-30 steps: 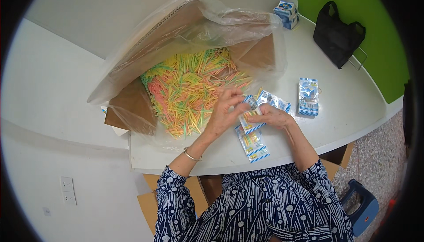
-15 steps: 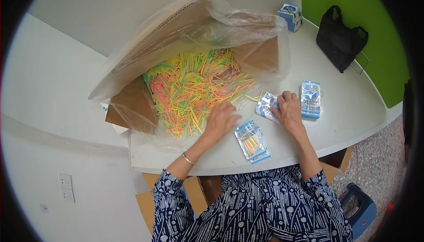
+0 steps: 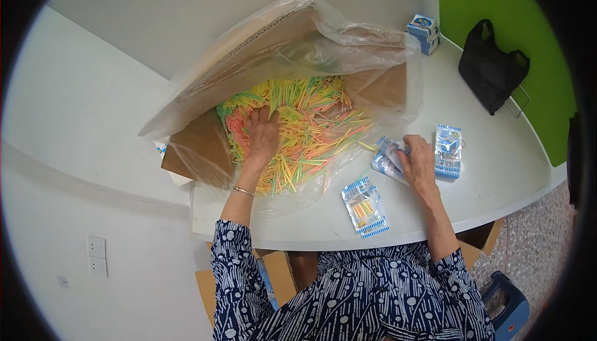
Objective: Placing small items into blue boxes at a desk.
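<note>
My left hand (image 3: 263, 139) is over the heap of thin yellow, pink and green sticks (image 3: 298, 145), inside a plastic-lined cardboard box (image 3: 379, 86). Its fingers touch the sticks and look apart; the fingertips are partly hidden. With thumb and fingers, my right hand (image 3: 420, 163) grips a silver-and-blue packet (image 3: 389, 162) at its upper right edge. A second packet (image 3: 365, 207), with sticks showing through its window, lies flat nearer me. Just right of my right hand are more flat packets (image 3: 448, 152), seemingly stacked.
Clear plastic lining (image 3: 298, 207) spills over the box's front onto the white table (image 3: 485, 195). Small blue-and-white packs (image 3: 424, 33) are stacked at the back, left of a black bag (image 3: 491, 70). A blue stool (image 3: 511, 303) stands on the floor at the lower right.
My left hand has moved left and away from me, from the heap's near right edge into its far left part. My right hand still holds the packet, its upper edge now raised. The view has shifted slightly.
</note>
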{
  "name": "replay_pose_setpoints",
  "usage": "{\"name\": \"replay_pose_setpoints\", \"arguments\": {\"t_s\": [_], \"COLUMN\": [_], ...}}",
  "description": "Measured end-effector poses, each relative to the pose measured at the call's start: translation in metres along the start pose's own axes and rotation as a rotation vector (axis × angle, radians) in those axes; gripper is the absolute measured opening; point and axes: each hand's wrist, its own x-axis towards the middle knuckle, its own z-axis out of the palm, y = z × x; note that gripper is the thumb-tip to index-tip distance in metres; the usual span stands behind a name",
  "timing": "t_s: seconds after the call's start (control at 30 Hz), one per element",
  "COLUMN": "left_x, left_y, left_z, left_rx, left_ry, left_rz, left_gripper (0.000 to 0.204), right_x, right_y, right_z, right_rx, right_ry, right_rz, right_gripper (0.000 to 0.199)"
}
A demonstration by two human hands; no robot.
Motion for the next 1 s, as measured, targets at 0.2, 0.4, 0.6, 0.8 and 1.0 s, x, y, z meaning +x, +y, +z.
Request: {"name": "replay_pose_setpoints", "arguments": {"t_s": [0.2,0.4,0.6,0.8,1.0], "left_x": [0.029,0.06,0.054,0.071,0.058], "left_y": [-0.008,0.005,-0.015,0.009,-0.031], "left_z": [0.025,0.055,0.102,0.103,0.147], "left_rx": [-0.156,0.131,0.128,0.256,0.186], "left_ry": [-0.044,-0.087,-0.137,-0.106,-0.182], "left_rz": [-0.337,-0.42,-0.586,-0.513,-0.661], "left_gripper": [0.03,0.039,0.03,0.02,0.015], "right_x": [0.001,0.001,0.003,-0.003,0.001], "right_y": [-0.007,-0.01,-0.029,-0.013,-0.027], "right_z": [0.006,0.005,0.008,0.014,0.014], "right_rx": [0.115,0.378,0.46,0.461,0.494], "right_ry": [-0.135,-0.256,-0.37,-0.342,-0.346], "right_rz": [0.05,0.204,0.236,0.288,0.27], "right_gripper": [0.026,0.031,0.028,0.029,0.029]}}
